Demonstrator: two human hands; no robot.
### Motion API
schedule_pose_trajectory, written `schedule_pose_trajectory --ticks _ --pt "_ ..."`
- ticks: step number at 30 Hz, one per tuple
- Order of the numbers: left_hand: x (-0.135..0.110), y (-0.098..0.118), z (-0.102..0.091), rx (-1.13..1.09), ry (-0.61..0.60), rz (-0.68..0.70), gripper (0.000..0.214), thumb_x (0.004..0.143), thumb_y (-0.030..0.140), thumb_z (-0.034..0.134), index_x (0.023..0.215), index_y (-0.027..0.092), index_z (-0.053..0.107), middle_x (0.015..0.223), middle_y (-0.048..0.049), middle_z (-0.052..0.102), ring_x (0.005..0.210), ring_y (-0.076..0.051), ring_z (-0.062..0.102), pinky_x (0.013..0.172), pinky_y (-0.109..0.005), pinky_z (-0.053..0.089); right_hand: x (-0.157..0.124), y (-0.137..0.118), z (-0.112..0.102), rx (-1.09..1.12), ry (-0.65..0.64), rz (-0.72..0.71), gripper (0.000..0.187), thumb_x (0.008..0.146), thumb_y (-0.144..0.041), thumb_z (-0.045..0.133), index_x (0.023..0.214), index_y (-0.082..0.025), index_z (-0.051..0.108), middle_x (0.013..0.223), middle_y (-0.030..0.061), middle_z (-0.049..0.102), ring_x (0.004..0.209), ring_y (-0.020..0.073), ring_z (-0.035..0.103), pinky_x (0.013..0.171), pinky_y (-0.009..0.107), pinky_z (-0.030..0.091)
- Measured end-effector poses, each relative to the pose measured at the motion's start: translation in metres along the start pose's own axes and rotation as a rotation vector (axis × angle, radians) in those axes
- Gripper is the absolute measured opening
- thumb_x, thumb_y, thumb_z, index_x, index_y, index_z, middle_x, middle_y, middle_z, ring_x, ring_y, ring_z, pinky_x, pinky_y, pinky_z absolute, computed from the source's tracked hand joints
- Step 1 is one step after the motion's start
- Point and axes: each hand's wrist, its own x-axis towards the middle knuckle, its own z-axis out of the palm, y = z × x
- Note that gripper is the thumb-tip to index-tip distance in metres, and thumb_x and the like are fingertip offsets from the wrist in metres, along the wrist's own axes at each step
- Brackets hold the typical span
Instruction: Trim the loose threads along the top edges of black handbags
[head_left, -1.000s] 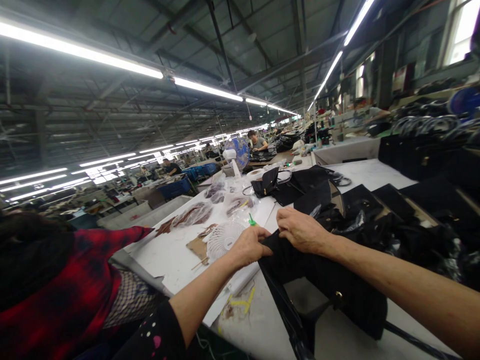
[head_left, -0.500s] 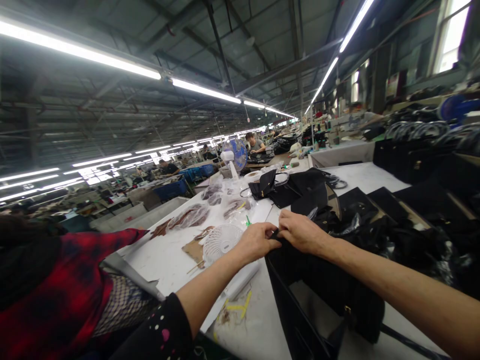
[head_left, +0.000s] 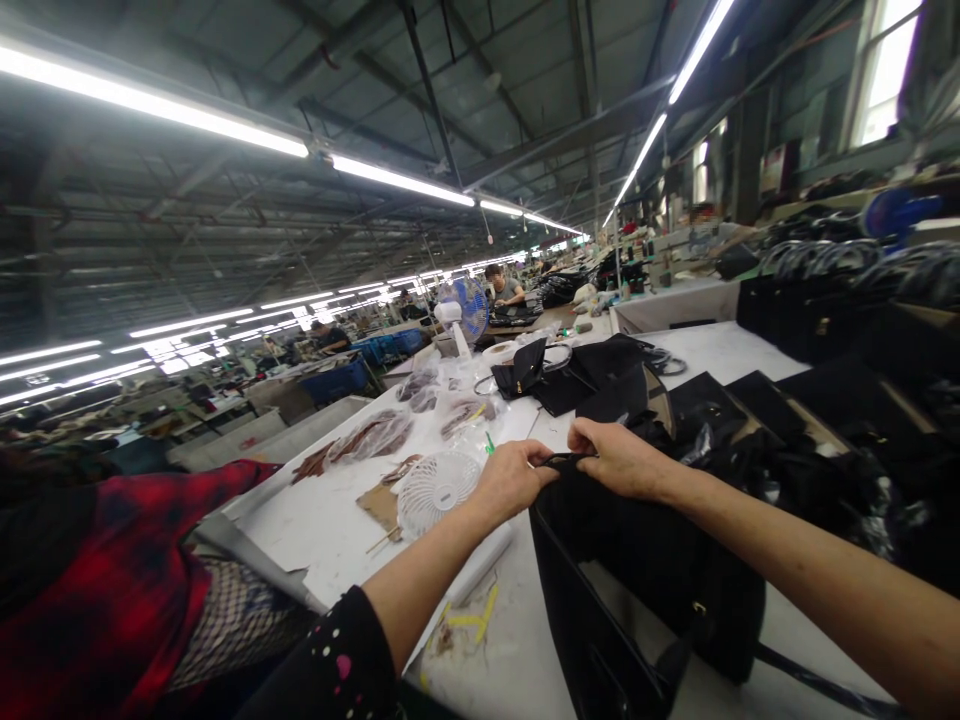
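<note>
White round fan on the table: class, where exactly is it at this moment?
In the head view, the white fan is below and left of the picture's centre, on the white table, between the brown cardboard and the left hand.

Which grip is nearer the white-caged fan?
Left. The left grip is just right of the white-caged fan in view; the right grip is farther right. Both hold the black bag.

The single view looks from the wearer's head, forward along the hall: ceiling [head_left: 225, 40] overhead, table [head_left: 285, 530] below, left hand [head_left: 516, 475], right hand [head_left: 619, 460] and bag [head_left: 660, 550] close in front.
</note>
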Motion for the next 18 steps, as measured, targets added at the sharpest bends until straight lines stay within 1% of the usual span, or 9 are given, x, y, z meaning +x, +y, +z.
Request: schedule_pose_trajectory --ticks 5,12,18 --pt "0.000 0.004 -0.001 0.023 0.023 -0.022 0.017 0.070 0.029 0.066 0.083 0.022 0.076 0.067 0.0015 0.067 0.065 -0.013 0.057 0.055 -0.022 0.036 0.001 -0.002 0.003 -0.008 0.004 0.023 0.026 0.078 0.003 0.071 0.092 -0.015 0.057 0.080 -0.0029 0.058 0.079 0.0181 0.058 0.073 0.030 0.046" --pt "0.003 0.003 -0.001 0.026 0.036 -0.053 0.014 0.070 0.027 0.067 0.080 0.022 0.075 0.065 0.0019 0.066 0.064 -0.012 0.056 0.056 -0.021 0.035 -0.001 -0.007 0.004 -0.028 0.022 0.077 0.029 0.078 0.002 0.071 0.096 -0.016 0.056 0.078 -0.0036 0.060 0.074 0.0173 0.058 0.067 0.027 0.042" --pt "0.002 0.004 -0.001 0.032 0.051 -0.060 0.013 0.072 0.027 0.066 0.078 0.020 0.075 0.061 0.0022 0.063 0.060 -0.011 0.053 0.055 -0.021 0.034 -0.002 -0.010 0.006 -0.047 0.021 0.067 0.032 0.077 -0.001 0.073 0.098 -0.018 0.055 0.080 -0.0040 0.062 0.073 0.0157 0.058 0.064 0.024 0.039"
